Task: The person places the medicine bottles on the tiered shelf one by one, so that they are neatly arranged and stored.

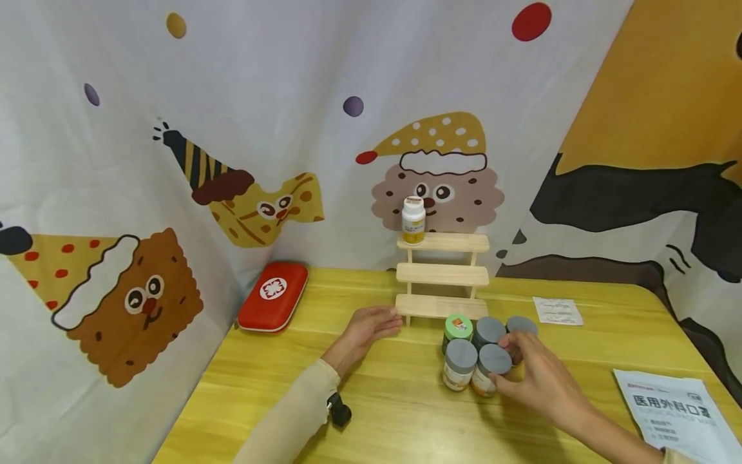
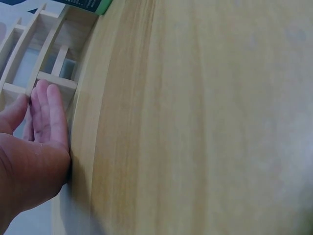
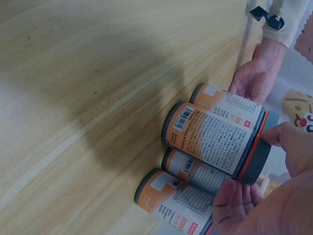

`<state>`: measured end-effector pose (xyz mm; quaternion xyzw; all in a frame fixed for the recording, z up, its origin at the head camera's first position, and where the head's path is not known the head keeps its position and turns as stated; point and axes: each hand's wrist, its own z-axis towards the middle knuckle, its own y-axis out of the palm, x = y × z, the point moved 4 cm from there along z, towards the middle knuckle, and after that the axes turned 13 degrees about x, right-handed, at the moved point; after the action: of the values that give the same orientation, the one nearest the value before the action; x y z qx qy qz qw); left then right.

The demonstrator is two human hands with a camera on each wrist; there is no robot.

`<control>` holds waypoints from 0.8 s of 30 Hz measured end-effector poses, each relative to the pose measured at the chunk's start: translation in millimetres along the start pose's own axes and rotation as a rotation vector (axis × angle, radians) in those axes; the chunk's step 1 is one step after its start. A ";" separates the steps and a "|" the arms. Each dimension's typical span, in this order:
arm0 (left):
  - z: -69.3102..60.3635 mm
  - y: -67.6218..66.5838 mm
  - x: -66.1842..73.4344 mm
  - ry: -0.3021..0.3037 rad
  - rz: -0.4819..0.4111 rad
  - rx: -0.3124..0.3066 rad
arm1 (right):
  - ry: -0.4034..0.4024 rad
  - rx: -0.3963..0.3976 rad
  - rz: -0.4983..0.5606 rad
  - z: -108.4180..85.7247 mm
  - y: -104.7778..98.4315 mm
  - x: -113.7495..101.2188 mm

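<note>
In the head view, a grey-lidded jar (image 1: pixel 485 380) stands at the front right of a tight group of jars. My right hand (image 1: pixel 545 380) pinches this jar's lid, thumb on one side and fingertips on the other; the right wrist view shows its orange and white label (image 3: pixel 210 142). Beside it are other grey-lidded jars (image 1: pixel 460 356) and a green-lidded jar (image 1: pixel 458 327). My left hand (image 1: pixel 371 328) holds its fingers straight against the left end of a three-step wooden rack (image 1: pixel 442 305). That contact also shows on the rack (image 2: pixel 58 82) in the left wrist view.
A white and yellow bottle (image 1: pixel 413 220) stands on the rack's top step, at its left end. A red case (image 1: pixel 274 298) lies at the back left. To the right are a small paper slip (image 1: pixel 558 311) and a mask packet (image 1: pixel 675 412). A printed curtain (image 1: pixel 301 84) hangs behind the table.
</note>
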<state>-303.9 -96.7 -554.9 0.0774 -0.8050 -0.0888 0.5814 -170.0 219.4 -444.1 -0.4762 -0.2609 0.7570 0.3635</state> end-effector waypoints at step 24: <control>-2.5 2.0 2.5 -0.006 0.002 0.007 | 0.003 0.014 0.078 2.4 -37.2 -26.5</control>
<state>-302.3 -95.4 -551.4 0.0783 -0.8070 -0.0856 0.5790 -153.5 220.4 -401.5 -0.4845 -0.2365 0.7717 0.3374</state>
